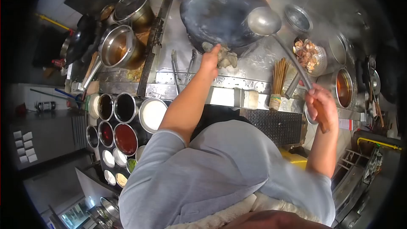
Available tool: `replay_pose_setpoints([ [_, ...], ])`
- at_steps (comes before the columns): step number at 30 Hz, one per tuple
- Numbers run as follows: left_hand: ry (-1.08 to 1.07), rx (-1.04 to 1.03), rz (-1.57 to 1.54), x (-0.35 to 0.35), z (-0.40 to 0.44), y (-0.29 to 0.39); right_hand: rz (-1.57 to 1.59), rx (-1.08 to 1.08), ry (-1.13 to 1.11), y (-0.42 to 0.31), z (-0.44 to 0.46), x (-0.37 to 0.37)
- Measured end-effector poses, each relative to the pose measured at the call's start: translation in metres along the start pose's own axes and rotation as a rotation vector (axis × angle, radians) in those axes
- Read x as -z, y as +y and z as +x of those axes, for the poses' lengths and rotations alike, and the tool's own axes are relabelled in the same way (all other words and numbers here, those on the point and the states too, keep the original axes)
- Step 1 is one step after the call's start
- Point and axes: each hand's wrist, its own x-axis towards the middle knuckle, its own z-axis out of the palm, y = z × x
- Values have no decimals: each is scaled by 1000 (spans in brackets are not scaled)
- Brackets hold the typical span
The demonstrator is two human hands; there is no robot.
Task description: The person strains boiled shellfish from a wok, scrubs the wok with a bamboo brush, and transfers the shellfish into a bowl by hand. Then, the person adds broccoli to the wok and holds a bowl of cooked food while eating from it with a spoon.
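Wok: The big black wok (212,15) is at the top middle of the frame, with steam over it.
Cloth: A crumpled grey-green cloth (229,59) is at the wok's near edge.
Left hand: The left hand (209,62) holds the cloth at that edge. The thumb shows, but most of the other fingers are hidden, so I cannot tell how tight they are.
Ladle: The round cup of the metal ladle (265,21) is by the wok's right edge. I cannot tell if they touch. Its long handle slants down to the right.
Right hand: The right hand (322,101) has its fingers curled around the ladle's brown handle end, right of the middle.
Brush: A bundle of thin sticks (279,80) lies below and right of the wok.
Strainer: Right of the ladle handle, a strainer with holes (323,61) holds brown and pale food bits (305,53).
Right pot: A pot of red-brown liquid (344,87) is near the right edge.
Tongs: Metal tongs (174,72) lie left of the left hand.
Left pot: A metal pot with a long handle (113,38) is at the upper left.
Bowls: Lower left, bowls sit close together; one has red sauce (126,139), another something white (154,115).
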Motion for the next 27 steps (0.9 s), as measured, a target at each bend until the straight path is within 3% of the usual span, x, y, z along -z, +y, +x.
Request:
replay_pose_setpoints([
  [4,-72,-88,-68,8,5,-3,-55,-73,26,28,1,-24],
  [7,-27,-103,-66,-1,-16,6,-572,-6,44,55,24,-19],
  [11,-54,-122,-116,8,-4,3,-1064,387,227,105,73,20],
  [12,-45,-142,-131,8,-3,1,-915,223,285,96,77,16],
  [13,-41,-160,-143,7,-3,-1,-899,224,354,93,88,27],
  [16,82,-162,99,26,-8,-3,-936,253,537,71,131,70],
  [17,99,-130,66,22,-21,6,-898,132,515,47,147,85],
  [18,-29,-88,46,23,-32,16,-857,16,498,25,169,107],
  [19,-67,-85,39,38,-27,7,-1046,229,568,33,205,154],
  [20,-95,-84,64,39,-39,8,-1044,107,568,20,229,175],
  [22,-21,7,112,50,-65,3,-1442,270,686,36,297,243],
  [27,119,-33,-30,78,-96,-35,-1158,-447,411,-10,389,263],
])
